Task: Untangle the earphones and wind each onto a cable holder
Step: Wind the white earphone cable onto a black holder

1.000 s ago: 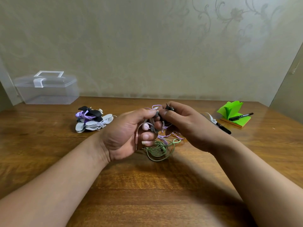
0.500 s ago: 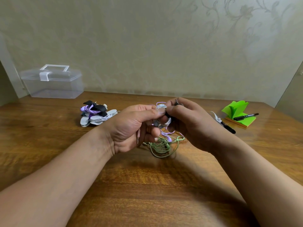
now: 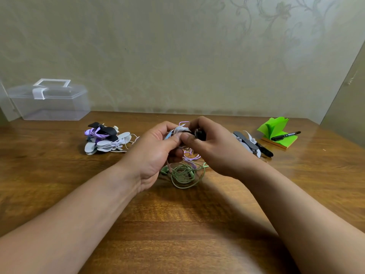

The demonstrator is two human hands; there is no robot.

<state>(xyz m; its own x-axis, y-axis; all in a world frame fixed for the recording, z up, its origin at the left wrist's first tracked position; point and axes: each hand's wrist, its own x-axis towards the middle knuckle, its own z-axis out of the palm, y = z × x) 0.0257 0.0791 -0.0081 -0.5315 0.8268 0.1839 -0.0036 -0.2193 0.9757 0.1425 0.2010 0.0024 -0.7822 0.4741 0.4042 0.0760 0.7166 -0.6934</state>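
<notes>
Holding both hands close together above the wooden table (image 3: pixel 177 224), fingertips meeting. Pinching a grey cable holder (image 3: pixel 180 129) between thumb and curled fingers of the left hand (image 3: pixel 156 155). Gripping a small black part (image 3: pixel 199 133), identity unclear, in the curled fingers of the right hand (image 3: pixel 215 149). Trailing lilac cable (image 3: pixel 190 155) down to the tangled green earphones (image 3: pixel 183 174) lying on the table directly beneath. Locating wound earphones (image 3: pixel 106 140) in a pile at left, spare holders (image 3: pixel 246 142) just right of the right hand.

Soft, even daylight; glare on the table (image 3: pixel 325 161) at right, wide-angle bending at edges, mild blur.
</notes>
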